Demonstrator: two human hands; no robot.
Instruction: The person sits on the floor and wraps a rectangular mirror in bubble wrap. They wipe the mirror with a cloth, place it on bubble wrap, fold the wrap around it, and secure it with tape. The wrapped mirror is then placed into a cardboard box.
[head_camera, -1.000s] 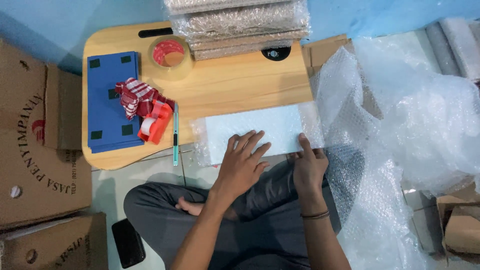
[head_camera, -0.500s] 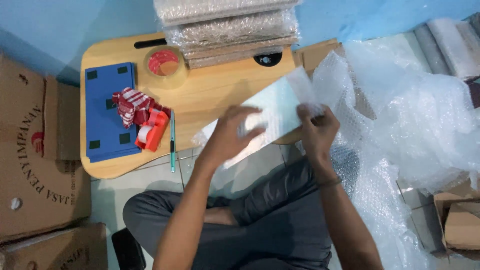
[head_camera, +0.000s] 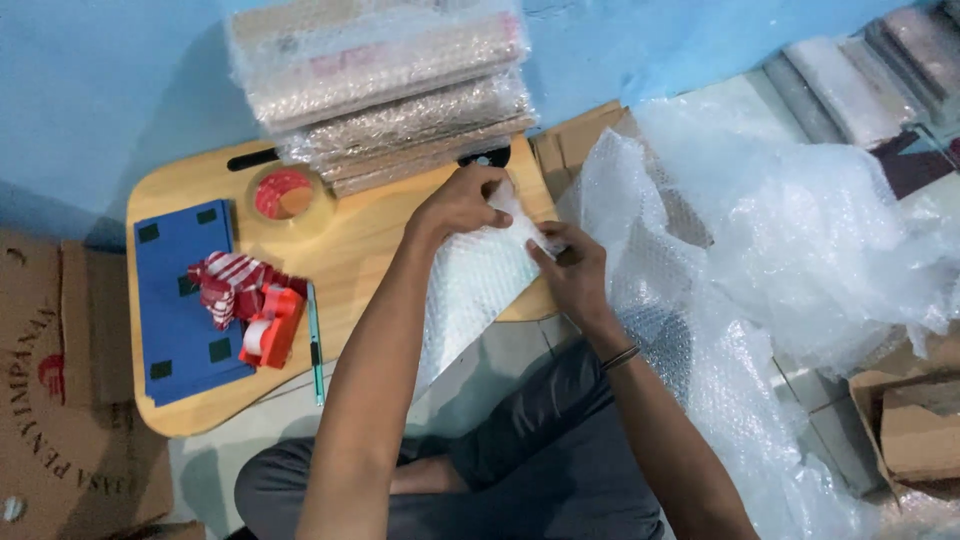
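A sheet of bubble wrap (head_camera: 470, 290) hangs tilted over the right end of the small wooden table (head_camera: 350, 250). My left hand (head_camera: 462, 203) pinches its upper corner near the stack of wrapped parcels (head_camera: 385, 85). My right hand (head_camera: 572, 270) grips the same sheet at its right edge, just below and to the right of the left hand. Both hands are closed on the sheet, which drapes down past the table's front edge toward my lap.
On the table lie a blue mat (head_camera: 180, 300), a roll of tape (head_camera: 285, 195), a red tape dispenser (head_camera: 272, 325) and a thin pen (head_camera: 315, 340). A big heap of bubble wrap (head_camera: 790, 270) fills the right. Cardboard boxes (head_camera: 55, 400) stand at the left and lower right.
The sheet lay flat under both palms at the table's front. My hands have lifted it, raised it toward the parcel stack and now hold it by its upper corner.
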